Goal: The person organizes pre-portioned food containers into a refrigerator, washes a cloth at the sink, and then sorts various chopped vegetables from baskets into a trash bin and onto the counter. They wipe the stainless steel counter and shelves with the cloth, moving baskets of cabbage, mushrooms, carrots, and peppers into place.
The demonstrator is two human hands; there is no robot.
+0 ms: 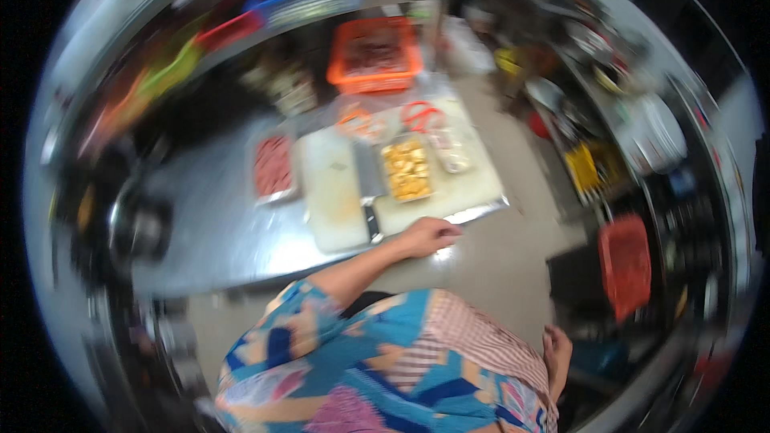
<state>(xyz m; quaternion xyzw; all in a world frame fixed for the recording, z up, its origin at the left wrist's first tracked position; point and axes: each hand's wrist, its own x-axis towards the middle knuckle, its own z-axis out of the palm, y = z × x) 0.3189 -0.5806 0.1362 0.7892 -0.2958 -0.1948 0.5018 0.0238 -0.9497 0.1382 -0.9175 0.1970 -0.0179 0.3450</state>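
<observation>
Just over the front edge of a steel table (pixel 210 216), my left hand (pixel 430 236) hangs with loosely curled fingers and nothing visible in it. My right hand (pixel 558 349) is low at my right side, blurred, its palm hidden. Nearest to the left hand lies a cleaver (pixel 368 171), its black handle towards me, beside a white cutting board (pixel 331 192). To its right, a clear tray of yellow fried tofu-like pieces (pixel 407 171) rests on a larger pale board (pixel 466 192). Left of the cutting board stands a tray of red meat (pixel 274 166).
An orange basket (pixel 376 83) holding dark reddish food stands at the table's back. Red rings (pixel 423 115) and a clear bag of pale food (pixel 451 153) lie nearer. On the right are a loaded rack, white containers (pixel 656 132) and a red basket (pixel 625 267). A shelf overhangs the back.
</observation>
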